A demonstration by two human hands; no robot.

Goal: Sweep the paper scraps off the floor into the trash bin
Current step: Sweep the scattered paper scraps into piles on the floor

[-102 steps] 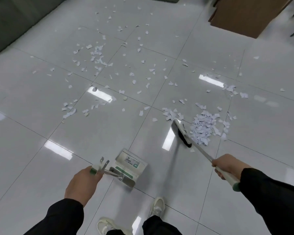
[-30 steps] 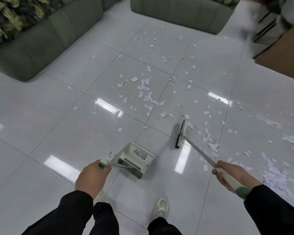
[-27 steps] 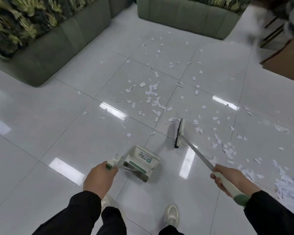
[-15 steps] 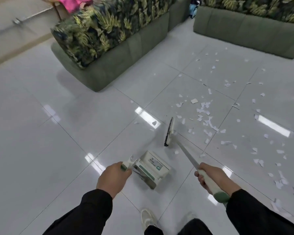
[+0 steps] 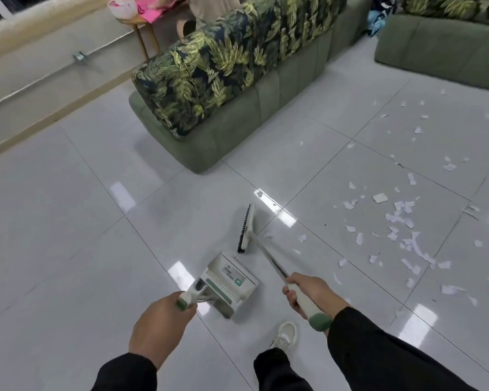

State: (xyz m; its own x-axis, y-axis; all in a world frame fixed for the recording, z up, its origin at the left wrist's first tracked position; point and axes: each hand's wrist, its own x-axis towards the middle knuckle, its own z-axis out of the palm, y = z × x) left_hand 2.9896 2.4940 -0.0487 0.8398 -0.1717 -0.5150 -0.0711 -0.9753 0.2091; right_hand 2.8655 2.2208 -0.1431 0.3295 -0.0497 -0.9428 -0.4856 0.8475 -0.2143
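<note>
paper scraps [image 5: 401, 221] scattered on glossy white tile floor [image 5: 68, 221], right of broom [image 5: 244, 231] | right hand [image 5: 311, 292] grips broom handle | left hand [image 5: 160, 324] grips dustpan [image 5: 229, 280] handle | leaf-print green sofa [image 5: 223, 80] behind

To the left of my white plastic dustpan [image 5: 229, 282] the glossy white tiled floor [image 5: 68, 221] lies bare far out, so there I can pass freely. Far and centre, the green sofa with dark leaf-patterned cushions [image 5: 226, 88] closes the way; its near corner stands not far beyond the black-bristled broom head [image 5: 244, 230]. Between broom head and sofa a strip of bare tile is open. At the far right a second green sofa [image 5: 441, 49] blocks. On the right the white paper scraps [image 5: 401, 221] lie flat and stop nothing. Near me, my white shoe [image 5: 284, 334] stands between both handles.
</note>
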